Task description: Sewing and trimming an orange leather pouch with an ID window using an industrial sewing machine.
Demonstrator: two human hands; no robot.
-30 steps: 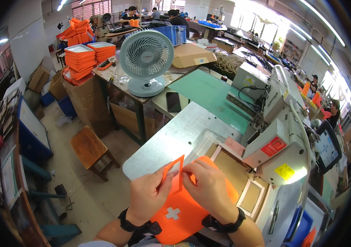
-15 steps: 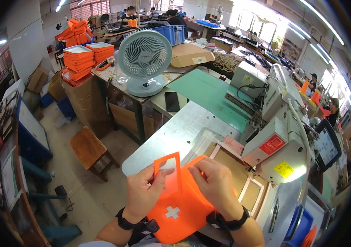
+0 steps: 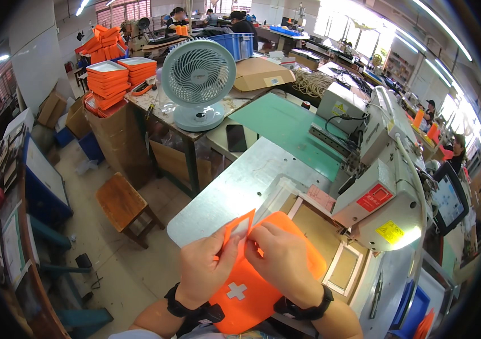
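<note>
— Your right hand (image 3: 283, 257) had moved back in against the small orange rectangular frame with a pale see-through window (image 3: 242, 226); half a second earlier it stood apart from it. That frame had also turned, nearer to edge-on.

— And your left hand (image 3: 204, 274)?

— Clamped on the frame. Your thumb lay against the window side, the other fingers partly hidden behind.

— Your right fingers?

— Curled and drawn together at the frame's right edge. Whether they pinched it could not be told; the hand covered the contact.

— Position of the frame?

— Raised and tilted between your two hands, over the upper part of the bright orange round-cornered pouch (image 3: 254, 296). A white cross (image 3: 236, 291) showed on the pouch, below your hands. What bore the pouch's near end could not be made out.

— Surroundings, close in?

— Beyond your hands, a silver metal plate (image 3: 223, 195) with small dark holes. Just right of the pouch, a flat brown board edged with pale strips (image 3: 319, 229). Further right, an off-white boxy machine (image 3: 373, 226) with its lamp lit. Past the plate, near the round grey-green fan (image 3: 200, 73), lay a black phone (image 3: 236, 138).
</note>
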